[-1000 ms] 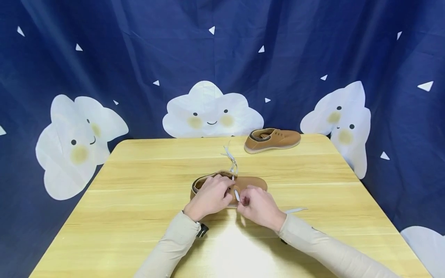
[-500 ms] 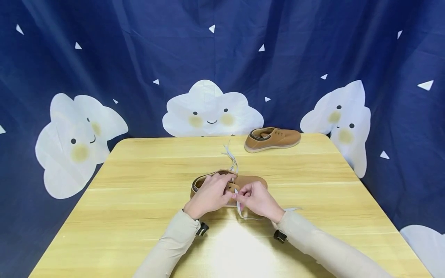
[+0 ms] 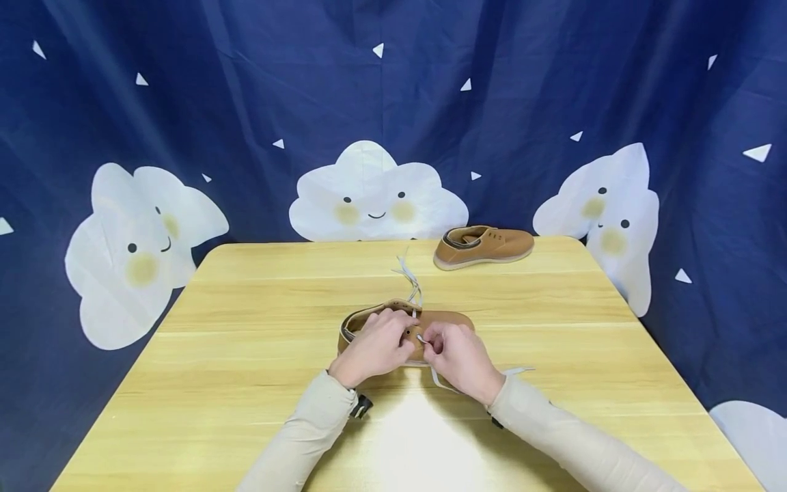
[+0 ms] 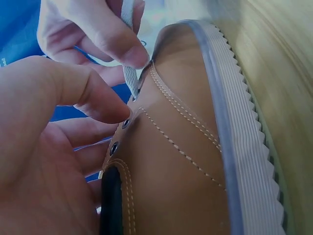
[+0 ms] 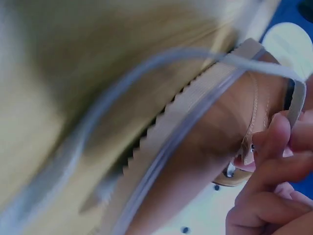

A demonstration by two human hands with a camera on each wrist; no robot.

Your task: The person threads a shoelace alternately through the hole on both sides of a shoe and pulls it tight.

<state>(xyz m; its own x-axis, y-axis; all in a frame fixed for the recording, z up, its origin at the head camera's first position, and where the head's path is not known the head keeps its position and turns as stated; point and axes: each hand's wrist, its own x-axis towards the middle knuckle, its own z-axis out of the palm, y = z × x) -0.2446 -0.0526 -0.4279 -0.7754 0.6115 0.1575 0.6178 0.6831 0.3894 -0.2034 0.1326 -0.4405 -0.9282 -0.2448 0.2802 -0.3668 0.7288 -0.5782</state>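
Observation:
A brown leather shoe [image 3: 447, 319] lies on the table, toe to the right. My left hand [image 3: 376, 343] grips its near eyelet flap. In the left wrist view the left thumb presses the flap's outside by an eyelet, with the other fingers behind it. My right hand [image 3: 461, 359] pinches a pale grey shoelace [image 4: 128, 78] between thumb and finger. This lace comes out of the eyelet nearest the toe. In the right wrist view its free length arcs from the fingers across the shoe's side. Another part of lace [image 3: 410, 280] hangs out over the far flap.
A second brown shoe [image 3: 486, 247], with no lace in its eyelets, stands at the table's back edge. The wooden table [image 3: 246, 307] reaches toward a blue curtain [image 3: 246, 82] with clouds on it. A lace end [image 3: 519, 370] lies beside the right wrist.
The right hand has shifted its fingers along the lace and now pinches it close by the front eyelet. The left hand keeps its grip on the flap; the shoe has hardly moved.

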